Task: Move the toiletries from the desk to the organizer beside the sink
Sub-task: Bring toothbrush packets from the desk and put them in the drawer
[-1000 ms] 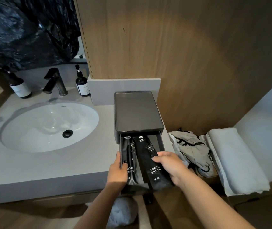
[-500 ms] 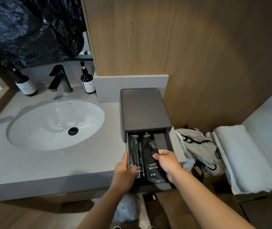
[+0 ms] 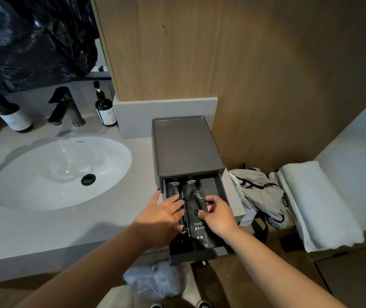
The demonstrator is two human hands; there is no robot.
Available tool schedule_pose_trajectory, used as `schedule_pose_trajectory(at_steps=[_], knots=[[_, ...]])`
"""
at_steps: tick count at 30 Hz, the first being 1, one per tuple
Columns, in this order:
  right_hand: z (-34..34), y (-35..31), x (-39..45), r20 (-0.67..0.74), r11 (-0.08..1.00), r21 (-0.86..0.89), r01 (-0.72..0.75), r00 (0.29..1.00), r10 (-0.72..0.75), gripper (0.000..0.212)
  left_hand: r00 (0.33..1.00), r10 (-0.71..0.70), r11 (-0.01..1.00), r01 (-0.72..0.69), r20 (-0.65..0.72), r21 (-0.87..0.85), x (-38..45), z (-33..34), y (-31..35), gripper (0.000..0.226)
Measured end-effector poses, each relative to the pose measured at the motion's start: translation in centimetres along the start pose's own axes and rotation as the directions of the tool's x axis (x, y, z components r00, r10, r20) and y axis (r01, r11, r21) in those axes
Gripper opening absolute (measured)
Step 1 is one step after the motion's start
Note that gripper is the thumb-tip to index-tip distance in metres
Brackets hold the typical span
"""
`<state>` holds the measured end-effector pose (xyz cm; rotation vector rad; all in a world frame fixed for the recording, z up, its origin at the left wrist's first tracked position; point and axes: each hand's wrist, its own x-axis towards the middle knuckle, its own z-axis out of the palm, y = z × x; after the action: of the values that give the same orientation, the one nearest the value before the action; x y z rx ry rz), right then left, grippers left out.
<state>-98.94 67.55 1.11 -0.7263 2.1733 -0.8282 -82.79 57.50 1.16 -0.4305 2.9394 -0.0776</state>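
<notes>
2 toothbrush packets (image 3: 198,210) in drawer (image 3: 191,256), lower center: light, slick, floppy; left hand (image 3: 162,215) flat on them, right hand (image 3: 216,213) pinching one mid-length.

At ten o'clock I see a white oval sink (image 3: 44,174) with a black faucet (image 3: 65,106) between two dark pump bottles (image 3: 105,107). At three o'clock, a folded white towel (image 3: 317,205) lies beside a grey patterned bag (image 3: 260,194).

Both hands reached forward, close together.
Left hand (image 3: 163,213) lay flat, fingers straight, palm down; right hand (image 3: 218,215) had fingers curled, thumb tucked under. Forearms bare.
</notes>
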Motion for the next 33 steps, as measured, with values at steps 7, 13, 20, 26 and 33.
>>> schedule_pose_trajectory(at_steps=[7,13,20,26,33], knots=[[0.3,0.0,-0.2,-0.031,0.976,-0.198,0.092,0.995,-0.100,0.056,0.976,0.005,1.000,-0.010,0.218,0.025,0.6,-1.2,-0.1,0.070],[0.3,-0.2,-0.5,0.023,0.945,-0.306,0.116,0.993,-0.115,0.060,0.986,0.010,1.000,-0.014,0.164,0.026,0.2,-1.1,-0.7,0.060],[-0.2,-1.1,-0.9,0.094,0.848,-0.499,0.181,0.984,-0.154,0.054,0.998,0.017,1.000,-0.015,0.067,-0.027,0.1,-0.6,-0.7,0.055],[-0.8,-1.5,-0.6,0.183,0.813,-0.538,0.224,0.972,-0.147,0.058,0.996,0.000,1.000,0.003,0.094,-0.024,1.3,-1.2,-1.3,0.055],[-1.2,-1.5,0.1,0.252,0.800,-0.542,0.258,0.958,-0.138,0.051,0.975,-0.025,0.996,0.043,0.219,-0.080,2.3,-1.7,-1.4,0.062]])
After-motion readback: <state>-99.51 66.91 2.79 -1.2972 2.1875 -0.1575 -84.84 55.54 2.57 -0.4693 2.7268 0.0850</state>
